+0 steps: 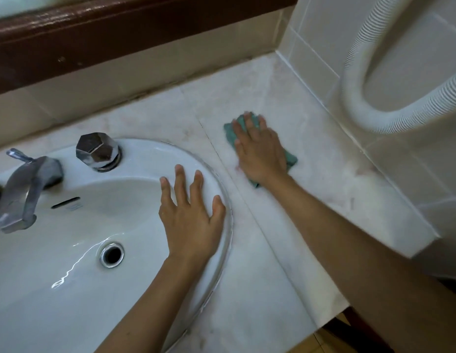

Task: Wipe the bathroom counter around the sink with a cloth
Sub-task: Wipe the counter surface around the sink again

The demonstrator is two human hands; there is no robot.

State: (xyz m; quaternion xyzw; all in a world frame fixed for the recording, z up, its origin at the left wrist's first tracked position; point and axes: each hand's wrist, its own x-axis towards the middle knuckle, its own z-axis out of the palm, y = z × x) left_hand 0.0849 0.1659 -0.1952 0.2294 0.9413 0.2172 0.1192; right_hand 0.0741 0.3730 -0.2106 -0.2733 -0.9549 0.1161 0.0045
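A white oval sink point(69, 289) is set in a pale marble counter point(260, 263). My right hand point(260, 154) presses flat on a teal cloth point(230, 133) on the counter to the right of the sink, near the back corner. The cloth shows at the fingertips and beside the palm; the rest is hidden under the hand. My left hand point(191, 215) rests flat on the sink's right rim with its fingers spread and nothing in it.
A chrome faucet spout point(25, 189) and a faceted chrome knob point(97, 151) stand at the back of the sink. A tiled wall point(323, 47) with a white ribbed hose point(362, 108) bounds the counter on the right. A dark wooden mirror frame point(120, 34) runs along the back.
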